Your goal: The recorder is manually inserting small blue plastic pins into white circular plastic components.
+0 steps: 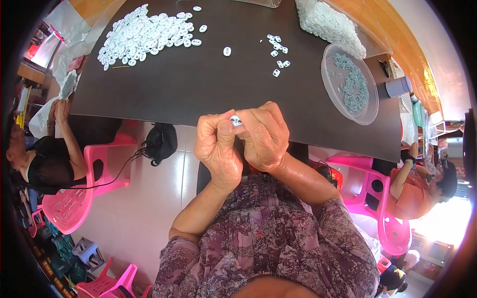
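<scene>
Bare-handed work at a dark brown, flat-topped table. The left hand and right hand meet near the middle of the near edge; both are nearly closed, fingers bent, with thumb and fingertips pinching a small white oval plastic piece with dark openings. This piece lies between the two sets of fingertips, partly covered by them; whether anything else is enclosed in the curled fingers cannot be told.

Toward the far left corner of the surface spreads a heap of white oval two-holed pieces, with a thin yellow stick at its near side. A single white oval piece lies apart, right of the heap. Farther right is a loose group of smaller white pieces. Near the right edge stands a round, clear plastic dish containing small grey-green pieces; beyond it, toward the far right corner, lies a clear bag of white pieces. A grey-lilac cylindrical container is at the right edge.
</scene>
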